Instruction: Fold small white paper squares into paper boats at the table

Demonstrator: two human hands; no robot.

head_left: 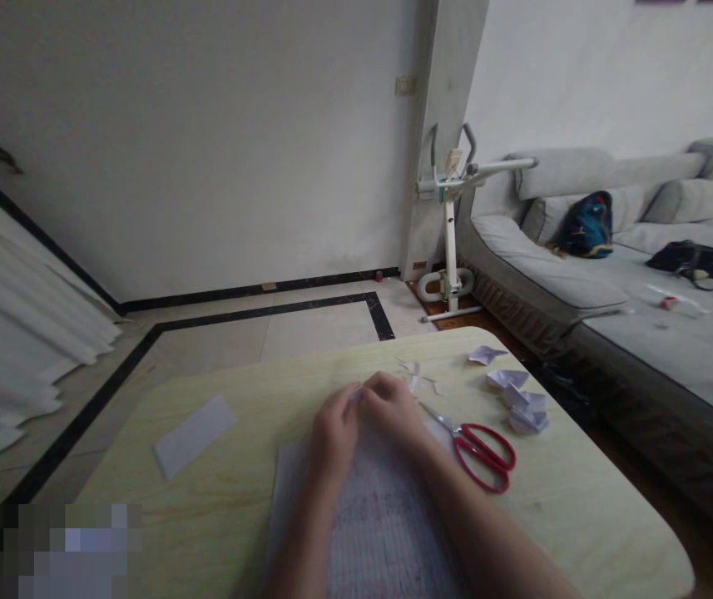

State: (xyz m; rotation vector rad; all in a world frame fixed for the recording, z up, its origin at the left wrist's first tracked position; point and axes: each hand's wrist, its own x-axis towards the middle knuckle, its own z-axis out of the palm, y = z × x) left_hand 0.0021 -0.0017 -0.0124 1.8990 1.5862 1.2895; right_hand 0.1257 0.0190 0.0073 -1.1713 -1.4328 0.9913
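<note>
My left hand (334, 426) and my right hand (394, 409) meet over the far half of the table, fingers closed together. Between the fingertips shows a small bit of white paper (357, 391); most of it is hidden by the hands. Under my forearms lies a lined sheet with writing (387, 516). Red-handled scissors (486, 456) rest just right of my right hand, blades pointing toward it. Thin paper scraps (415, 378) are scattered beyond that hand. Several folded paper pieces (524, 408) sit near the right edge.
A white paper rectangle (195, 436) lies on the left of the wooden table (237, 516). Beyond the table stand a white exercise machine (451, 241) and a grey sofa (543, 274) with a blue backpack (589, 225). A white curtain (12, 349) hangs at left.
</note>
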